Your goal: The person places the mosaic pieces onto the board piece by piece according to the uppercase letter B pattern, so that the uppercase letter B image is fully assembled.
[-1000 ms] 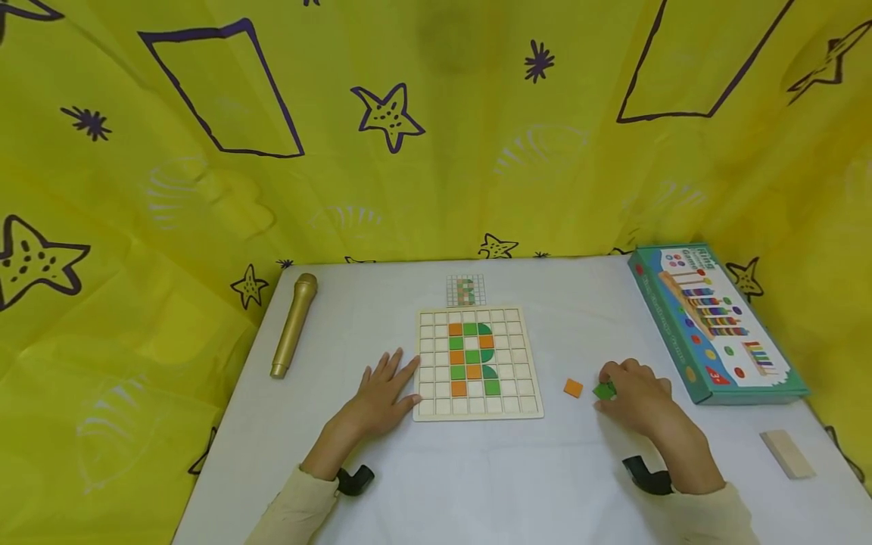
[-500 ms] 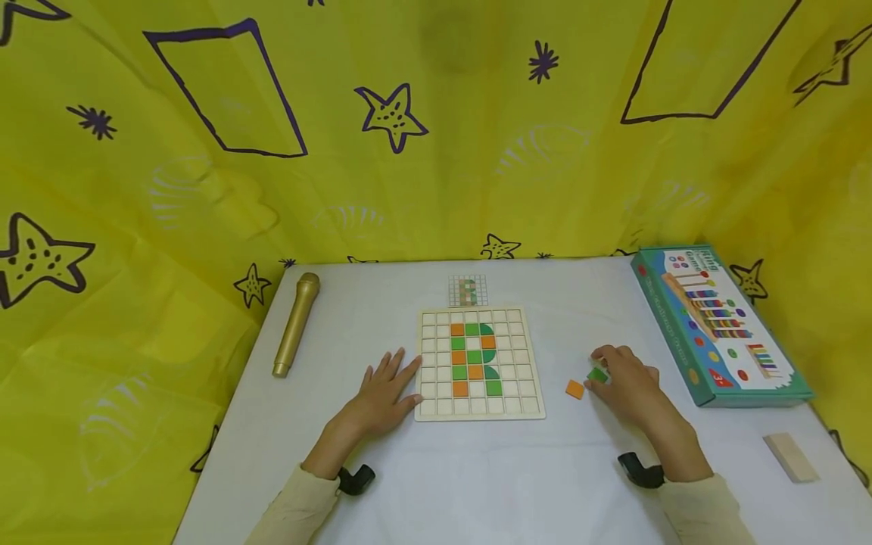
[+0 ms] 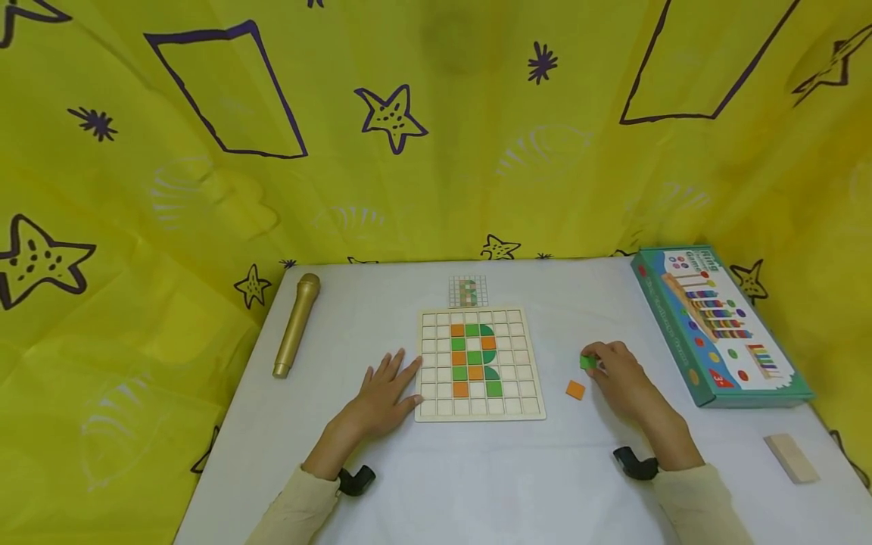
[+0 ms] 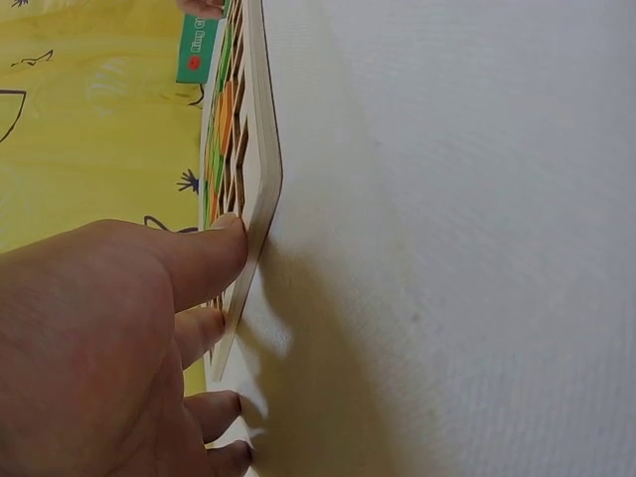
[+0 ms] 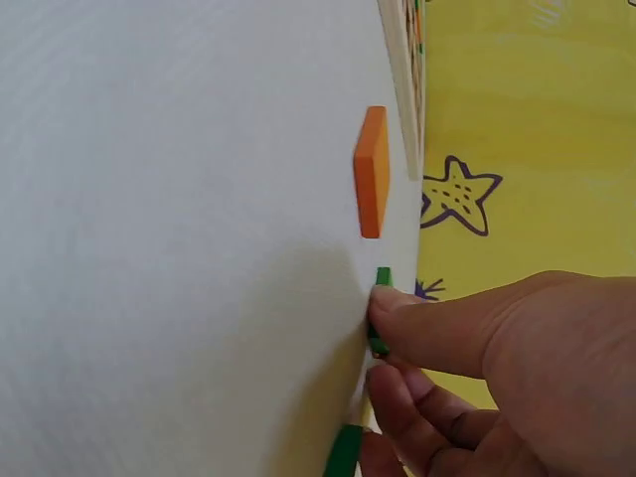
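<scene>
My right hand (image 3: 623, 381) pinches a green square tile (image 3: 587, 362) between thumb and fingers, right of the board. Seen from the right wrist, the green tile (image 5: 379, 333) sits at the thumb tip, partly covered. Just in front of that hand an orange square tile (image 3: 575, 390) lies flat on the table. My left hand (image 3: 378, 400) is spread, its thumb and a fingertip touching the left edge of the wooden grid board (image 3: 518, 409). In the left wrist view the thumb (image 4: 214, 258) rests on the board's rim. Orange and green tiles form a letter R in the grid.
A small card (image 3: 468, 291) with a printed R lies behind the board. The gold microphone (image 3: 296, 325) is far left. A green game box (image 3: 718, 325) and a pale wooden block (image 3: 791, 457) stand at right. A yellow curtain (image 3: 450, 189) hangs behind the white table.
My right hand has moved left and a little away from me, and the green tile has moved with it. The left hand, board and orange tile stay in place.
</scene>
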A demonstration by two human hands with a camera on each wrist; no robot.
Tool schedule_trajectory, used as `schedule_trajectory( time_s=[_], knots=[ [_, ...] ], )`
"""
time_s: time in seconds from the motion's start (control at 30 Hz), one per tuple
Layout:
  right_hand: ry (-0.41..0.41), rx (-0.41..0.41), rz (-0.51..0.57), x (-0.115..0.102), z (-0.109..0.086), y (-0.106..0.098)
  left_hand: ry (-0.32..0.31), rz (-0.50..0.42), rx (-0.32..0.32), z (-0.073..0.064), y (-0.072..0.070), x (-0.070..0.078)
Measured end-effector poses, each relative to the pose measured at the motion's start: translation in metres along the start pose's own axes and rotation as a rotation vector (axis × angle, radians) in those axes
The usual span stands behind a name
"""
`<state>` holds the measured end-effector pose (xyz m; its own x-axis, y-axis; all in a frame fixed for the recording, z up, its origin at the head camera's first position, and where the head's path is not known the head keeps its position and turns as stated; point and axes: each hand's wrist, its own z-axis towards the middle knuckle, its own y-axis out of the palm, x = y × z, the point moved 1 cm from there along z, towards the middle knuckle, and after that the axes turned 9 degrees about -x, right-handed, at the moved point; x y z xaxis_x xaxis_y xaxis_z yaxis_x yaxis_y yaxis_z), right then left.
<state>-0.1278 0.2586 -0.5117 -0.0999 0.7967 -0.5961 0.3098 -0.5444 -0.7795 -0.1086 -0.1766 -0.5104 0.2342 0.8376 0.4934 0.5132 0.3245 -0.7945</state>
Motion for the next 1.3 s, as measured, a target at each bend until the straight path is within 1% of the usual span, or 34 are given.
schedule_trajectory(
  time_s=[0.23,0.37,0.53,0.73,0.83,0.9,1.03,1.17,1.3],
  knots=[
    [0.018,-0.035,0.043,-0.011,0.008,0.01,-0.014,0.007,-0.007,0.0,0.001,0.0],
    [-0.015,-0.039,0.053,-0.028,0.007,0.016,-0.018,0.013,-0.01,0.0,0.001,0.001],
    [-0.109,-0.028,0.045,-0.06,0.006,0.031,-0.022,0.015,-0.01,-0.002,-0.002,0.003],
    [-0.213,-0.087,-0.027,-0.101,0.004,0.06,-0.017,0.022,-0.005,-0.003,-0.003,0.003],
    [-0.274,-0.095,-0.061,-0.119,0.003,0.075,-0.019,0.026,-0.006,-0.003,-0.003,0.003],
    [-0.326,-0.084,-0.082,-0.129,0.002,0.084,-0.02,0.024,-0.006,-0.002,-0.003,0.003],
    [-0.417,-0.03,-0.153,-0.143,0.002,0.098,-0.014,0.021,-0.01,-0.002,-0.003,0.002],
    [-0.463,0.019,-0.216,-0.15,0.003,0.106,-0.006,0.023,-0.009,-0.002,-0.003,0.001],
    [-0.487,0.007,-0.233,-0.153,0.005,0.108,-0.003,0.028,-0.009,-0.001,-0.002,0.0]
  ],
)
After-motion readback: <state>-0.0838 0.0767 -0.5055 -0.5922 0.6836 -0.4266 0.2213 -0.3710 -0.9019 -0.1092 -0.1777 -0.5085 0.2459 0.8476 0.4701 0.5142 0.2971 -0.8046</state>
